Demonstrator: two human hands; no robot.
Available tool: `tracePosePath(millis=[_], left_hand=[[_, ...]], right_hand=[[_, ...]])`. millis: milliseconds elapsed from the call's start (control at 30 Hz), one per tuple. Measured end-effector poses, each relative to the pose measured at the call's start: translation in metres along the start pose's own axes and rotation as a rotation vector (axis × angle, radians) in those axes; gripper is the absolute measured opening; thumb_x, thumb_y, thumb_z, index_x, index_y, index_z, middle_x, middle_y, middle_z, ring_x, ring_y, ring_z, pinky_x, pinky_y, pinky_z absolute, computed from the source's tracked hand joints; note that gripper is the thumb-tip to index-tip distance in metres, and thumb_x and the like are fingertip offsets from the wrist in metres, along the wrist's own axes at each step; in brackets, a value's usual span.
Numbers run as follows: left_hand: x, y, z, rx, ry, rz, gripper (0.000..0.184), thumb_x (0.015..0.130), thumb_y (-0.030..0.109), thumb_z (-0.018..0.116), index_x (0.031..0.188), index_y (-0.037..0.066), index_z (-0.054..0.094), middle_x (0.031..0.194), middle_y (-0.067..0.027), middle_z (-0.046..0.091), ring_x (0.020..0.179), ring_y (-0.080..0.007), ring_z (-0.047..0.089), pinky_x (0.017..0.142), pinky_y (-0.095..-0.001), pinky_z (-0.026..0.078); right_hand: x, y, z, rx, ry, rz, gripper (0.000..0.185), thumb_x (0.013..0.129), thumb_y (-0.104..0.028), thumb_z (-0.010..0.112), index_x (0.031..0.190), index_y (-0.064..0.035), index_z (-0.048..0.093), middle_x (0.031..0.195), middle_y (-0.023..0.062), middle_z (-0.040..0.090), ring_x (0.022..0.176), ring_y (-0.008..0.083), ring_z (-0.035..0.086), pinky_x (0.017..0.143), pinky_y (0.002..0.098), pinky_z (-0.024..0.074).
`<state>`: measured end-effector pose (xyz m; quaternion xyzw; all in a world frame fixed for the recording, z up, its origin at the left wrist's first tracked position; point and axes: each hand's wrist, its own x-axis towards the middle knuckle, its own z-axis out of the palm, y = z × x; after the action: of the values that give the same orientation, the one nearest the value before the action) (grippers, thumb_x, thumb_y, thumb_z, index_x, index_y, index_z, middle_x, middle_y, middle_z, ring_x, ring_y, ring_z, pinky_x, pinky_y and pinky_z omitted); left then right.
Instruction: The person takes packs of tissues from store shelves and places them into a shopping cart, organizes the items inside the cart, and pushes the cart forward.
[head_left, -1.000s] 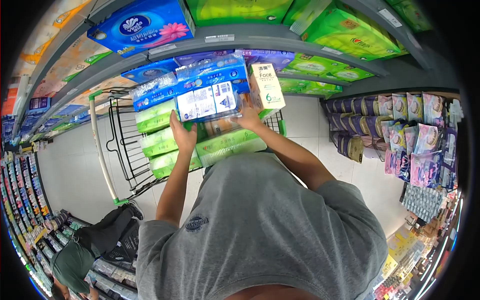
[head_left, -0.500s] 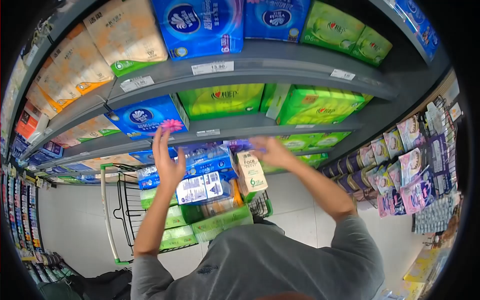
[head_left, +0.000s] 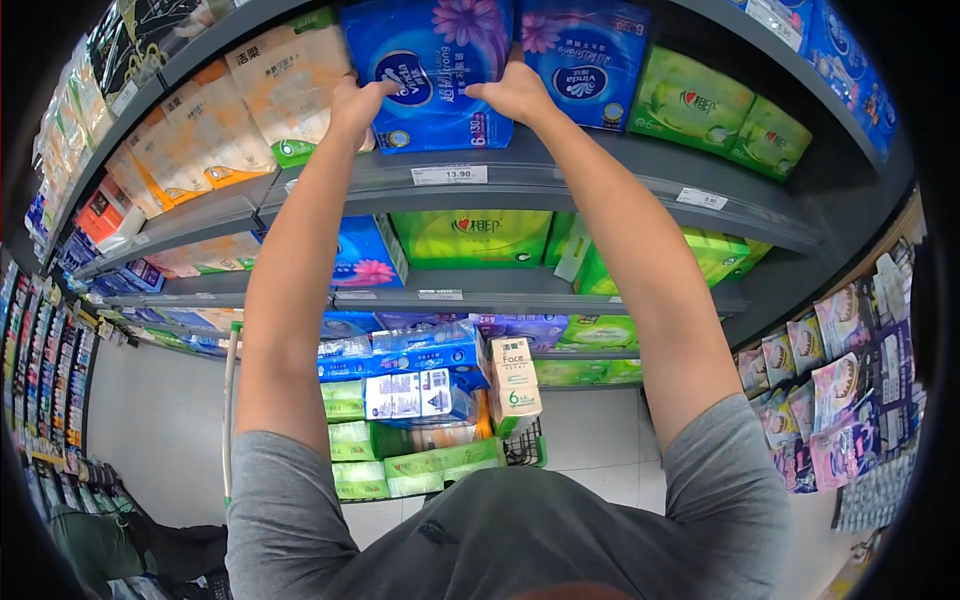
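Observation:
On the upper shelf, a large blue Vinda tissue pack with a pink-purple flower faces me. My left hand grips its left side, thumb lying across the front and the other fingers mostly hidden. From the right side my right hand clasps the same pack, its thumb also on the front. A second blue Vinda pack stands just right of my right hand. Beige tissue packs are beside my left hand. I cannot tell whether the held pack has lifted off the shelf.
Below my arms is a shopping cart loaded with green, blue and beige tissue packs. The grey shelf edge carries price tags. Green tissue packs fill part of the lower shelf. Hanging pink and purple packages line the right side.
Both hands have risen from above the cart to the upper shelf and taken hold of the blue tissue pack. The view has shifted, so the shelves and cart appear lower.

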<state>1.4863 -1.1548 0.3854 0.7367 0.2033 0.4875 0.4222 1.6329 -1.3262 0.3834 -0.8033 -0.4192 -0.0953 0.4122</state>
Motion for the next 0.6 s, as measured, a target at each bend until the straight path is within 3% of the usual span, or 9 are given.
tracePosePath(millis=[67, 200, 267, 333, 400, 433, 533, 567, 600], left_hand=[[-0.003, -0.005, 0.003, -0.043, -0.094, -0.024, 0.060, 0.065, 0.010, 0.070, 0.116, -0.011, 0.048, 0.108, -0.0202, 0.060, 0.098, -0.0268, 0.059, 0.084, -0.0327, 0.046], [-0.010, -0.023, 0.007, 0.092, -0.074, -0.019, 0.067, 0.064, 0.013, 0.071, 0.121, -0.009, 0.044, 0.109, -0.0205, 0.060, 0.100, -0.0273, 0.059, 0.086, -0.0332, 0.045], [-0.022, -0.028, 0.009, 0.053, 0.019, 0.090, 0.070, 0.062, 0.016, 0.072, 0.122, -0.007, 0.042, 0.110, -0.0213, 0.059, 0.101, -0.0279, 0.058, 0.088, -0.0333, 0.044], [-0.037, -0.029, 0.008, 0.107, 0.075, 0.135, 0.070, 0.062, 0.014, 0.072, 0.121, -0.008, 0.041, 0.109, -0.0212, 0.059, 0.101, -0.0285, 0.058, 0.089, -0.0337, 0.044], [-0.060, -0.015, 0.005, 0.126, 0.193, 0.325, 0.070, 0.061, 0.012, 0.072, 0.120, -0.008, 0.042, 0.106, -0.0211, 0.059, 0.101, -0.0292, 0.058, 0.089, -0.0343, 0.044], [-0.065, -0.011, 0.001, 0.147, 0.198, 0.332, 0.073, 0.059, 0.013, 0.075, 0.120, -0.008, 0.041, 0.104, -0.0211, 0.059, 0.101, -0.0294, 0.058, 0.088, -0.0348, 0.045], [-0.075, 0.008, -0.012, 0.053, 0.081, 0.208, 0.071, 0.062, 0.014, 0.077, 0.119, -0.010, 0.042, 0.106, -0.0175, 0.060, 0.098, -0.0256, 0.059, 0.089, -0.0330, 0.045], [-0.077, 0.010, -0.016, 0.054, 0.092, 0.186, 0.071, 0.062, 0.014, 0.077, 0.119, -0.010, 0.042, 0.106, -0.0175, 0.060, 0.098, -0.0256, 0.059, 0.089, -0.0330, 0.045], [-0.076, 0.011, -0.019, 0.016, 0.018, 0.164, 0.060, 0.060, 0.007, 0.073, 0.113, -0.008, 0.048, 0.101, -0.0162, 0.062, 0.093, -0.0245, 0.060, 0.085, -0.0326, 0.046]], right_hand=[[0.000, 0.001, 0.005, 0.082, 0.024, 0.010, 0.087, 0.065, -0.032, 0.074, 0.131, 0.0045, 0.030, 0.115, 0.0255, 0.055, 0.110, 0.0364, 0.053, 0.093, 0.0376, 0.0420], [-0.009, 0.011, -0.003, 0.111, -0.001, -0.044, 0.082, 0.065, -0.033, 0.075, 0.127, 0.0047, 0.037, 0.115, 0.0244, 0.056, 0.109, 0.0342, 0.054, 0.093, 0.0367, 0.0419], [-0.018, 0.015, -0.005, 0.145, 0.023, -0.108, 0.090, 0.061, -0.033, 0.075, 0.129, 0.0080, 0.032, 0.115, 0.0284, 0.054, 0.107, 0.0360, 0.055, 0.092, 0.0358, 0.0433], [-0.027, 0.018, -0.005, 0.190, 0.059, -0.095, 0.082, 0.062, -0.030, 0.077, 0.125, 0.0055, 0.037, 0.111, 0.0247, 0.057, 0.103, 0.0337, 0.058, 0.089, 0.0353, 0.0446], [-0.036, 0.022, -0.007, 0.196, 0.098, -0.159, 0.078, 0.064, -0.029, 0.077, 0.122, 0.0058, 0.039, 0.109, 0.0248, 0.058, 0.101, 0.0333, 0.058, 0.088, 0.0357, 0.0453], [-0.041, 0.024, -0.006, 0.177, 0.175, -0.201, 0.071, 0.064, -0.032, 0.080, 0.114, 0.0059, 0.046, 0.108, 0.0193, 0.060, 0.101, 0.0268, 0.059, 0.088, 0.0343, 0.0448], [-0.049, 0.026, -0.009, 0.188, 0.152, -0.245, 0.080, 0.060, -0.034, 0.084, 0.118, 0.0060, 0.044, 0.106, 0.0161, 0.061, 0.098, 0.0253, 0.059, 0.088, 0.0346, 0.0452], [-0.065, 0.001, -0.014, 0.587, 0.104, -0.499, 0.047, 0.073, -0.005, 0.073, 0.114, 0.0018, 0.050, 0.107, 0.0098, 0.062, 0.099, 0.0203, 0.060, 0.089, 0.0320, 0.0470], [-0.050, 0.003, -0.018, 0.640, -0.216, -0.502, 0.053, 0.065, 0.008, 0.072, 0.113, 0.0053, 0.050, 0.107, 0.0108, 0.063, 0.098, 0.0196, 0.061, 0.087, 0.0299, 0.0475]])
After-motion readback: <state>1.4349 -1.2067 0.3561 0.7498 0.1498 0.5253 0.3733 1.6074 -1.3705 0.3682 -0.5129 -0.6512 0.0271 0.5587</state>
